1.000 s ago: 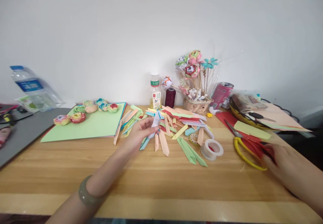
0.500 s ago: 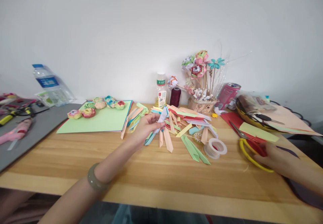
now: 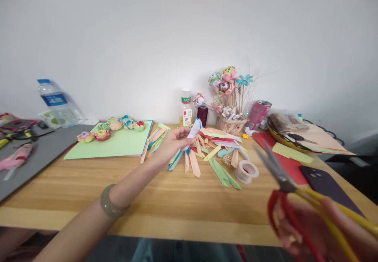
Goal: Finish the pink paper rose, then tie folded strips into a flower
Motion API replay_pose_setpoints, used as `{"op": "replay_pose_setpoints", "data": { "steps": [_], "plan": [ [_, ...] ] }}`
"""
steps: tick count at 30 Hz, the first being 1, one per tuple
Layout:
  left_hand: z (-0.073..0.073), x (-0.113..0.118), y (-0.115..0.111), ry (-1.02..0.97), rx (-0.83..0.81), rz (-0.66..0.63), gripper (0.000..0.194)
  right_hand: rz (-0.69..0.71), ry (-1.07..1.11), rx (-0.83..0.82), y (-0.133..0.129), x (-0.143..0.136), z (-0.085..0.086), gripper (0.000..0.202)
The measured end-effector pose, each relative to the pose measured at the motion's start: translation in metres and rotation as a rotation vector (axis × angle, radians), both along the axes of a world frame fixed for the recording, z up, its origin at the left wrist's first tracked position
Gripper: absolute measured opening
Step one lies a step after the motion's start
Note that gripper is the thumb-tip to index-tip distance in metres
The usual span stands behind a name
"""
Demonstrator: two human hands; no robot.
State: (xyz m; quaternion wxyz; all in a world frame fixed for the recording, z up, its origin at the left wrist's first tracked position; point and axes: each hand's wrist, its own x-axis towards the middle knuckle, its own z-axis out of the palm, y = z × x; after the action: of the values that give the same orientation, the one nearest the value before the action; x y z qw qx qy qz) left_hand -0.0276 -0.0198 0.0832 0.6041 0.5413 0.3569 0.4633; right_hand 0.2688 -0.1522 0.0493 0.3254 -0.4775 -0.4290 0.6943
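Between the thumb and fingers of my left hand [image 3: 176,142] is a small bundle of folded paper strips [image 3: 195,128], white with blue edges. It is held above a loose pile of coloured folded paper strips [image 3: 217,163] in green, peach, red and yellow. My right hand [image 3: 310,224], at the lower right, grips a pair of scissors [image 3: 283,177] with red and yellow handles. The scissors' blades are slightly apart and point up and left, blurred by motion, touching no paper. A spool of clear line [image 3: 246,171] lies between the pile and the scissors.
Paper flowers [image 3: 102,135] rest on green sheets [image 3: 118,148] at left. Behind the pile stand a bottle [image 3: 186,108], a dark red thread cone [image 3: 202,116] and a basket of flowers [image 3: 232,124]. A pink can [image 3: 259,114], red paper [image 3: 267,140] and a phone [image 3: 330,187] are at right.
My right hand has lifted the scissors off the right side of the table and brought them nearer, turning the blades upward. The phone is uncovered. My left hand still holds the bundle, almost unmoved.
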Motion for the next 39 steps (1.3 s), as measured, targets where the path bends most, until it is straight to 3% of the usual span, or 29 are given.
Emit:
{"op": "replay_pose_setpoints", "data": {
  "steps": [2, 5, 13, 24, 34, 39],
  "plan": [
    [0.002, 0.0, -0.004, 0.022, 0.032, 0.002, 0.023, 0.217, 0.198, -0.142, -0.008, -0.03, -0.002, 0.062],
    [0.005, -0.001, -0.01, 0.049, 0.082, -0.021, 0.022, 0.262, 0.236, -0.233, -0.006, -0.055, -0.008, 0.062],
    [0.008, -0.009, -0.02, 0.118, 0.066, 0.017, 0.023, 0.108, 0.265, -0.349, 0.017, -0.066, -0.012, 0.062],
    [0.003, -0.011, -0.023, 0.139, 0.06, -0.011, 0.02, -0.078, 0.2, -0.472, 0.024, -0.069, 0.002, 0.055],
    [0.012, -0.01, -0.024, 0.104, 0.064, 0.028, 0.016, -0.068, 0.169, -0.471, 0.023, -0.059, -0.012, 0.054],
    [0.012, -0.011, -0.024, 0.105, 0.07, 0.017, 0.017, 0.005, 0.206, -0.322, 0.024, -0.061, -0.013, 0.059]
  ]
}}
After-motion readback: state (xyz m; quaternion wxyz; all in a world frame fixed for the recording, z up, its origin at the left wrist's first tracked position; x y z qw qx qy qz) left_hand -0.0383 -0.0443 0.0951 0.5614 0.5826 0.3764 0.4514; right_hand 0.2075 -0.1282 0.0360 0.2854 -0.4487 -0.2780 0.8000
